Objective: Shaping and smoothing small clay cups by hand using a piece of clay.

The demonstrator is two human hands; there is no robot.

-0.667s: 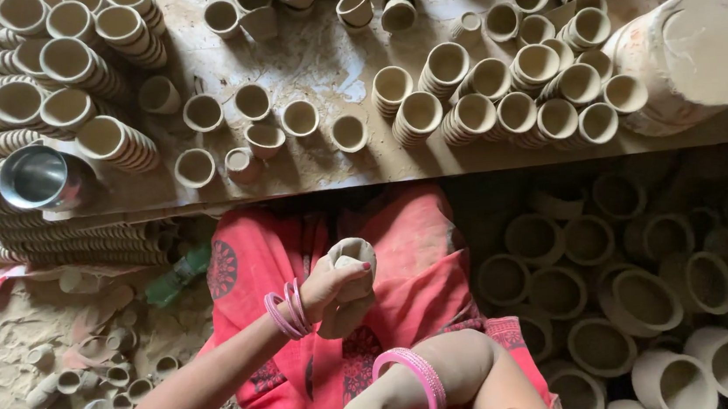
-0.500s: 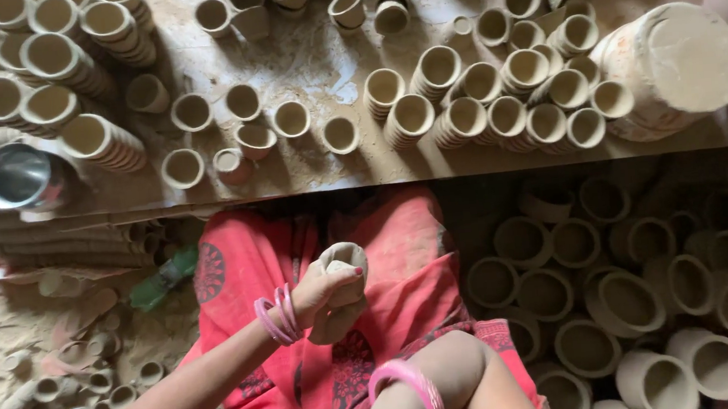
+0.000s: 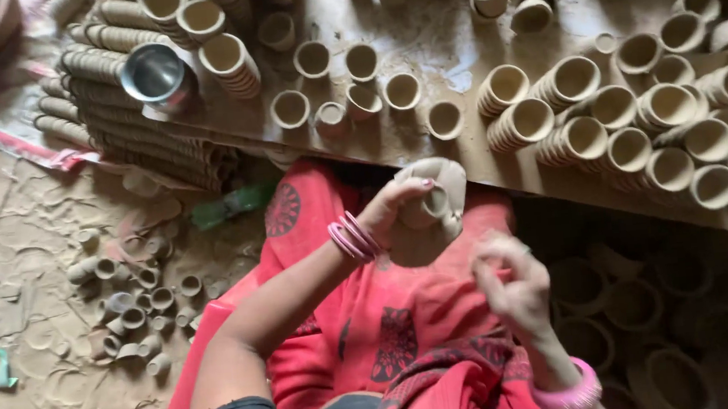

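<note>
The left hand (image 3: 396, 215) grasps a small unfired clay cup (image 3: 434, 203) — pale grey-beige, matte and dusty, with a thick rounded rim and an open mouth tilted toward the table. The fingers curl over its near side and the thumb presses on the rim, holding it in the air above the red patterned cloth (image 3: 374, 318) on the person's lap, just before the edge of the wooden table (image 3: 455, 39). The right hand (image 3: 511, 284) hangs lower and to the side, apart from the cup, its fingers loosely bent and holding nothing. Pink bangles (image 3: 354, 236) ring the left wrist — a broad pink one circles the right. On the table stand rows and nested stacks of similar cups (image 3: 565, 99), beside a shiny metal bowl (image 3: 152, 72).
</note>
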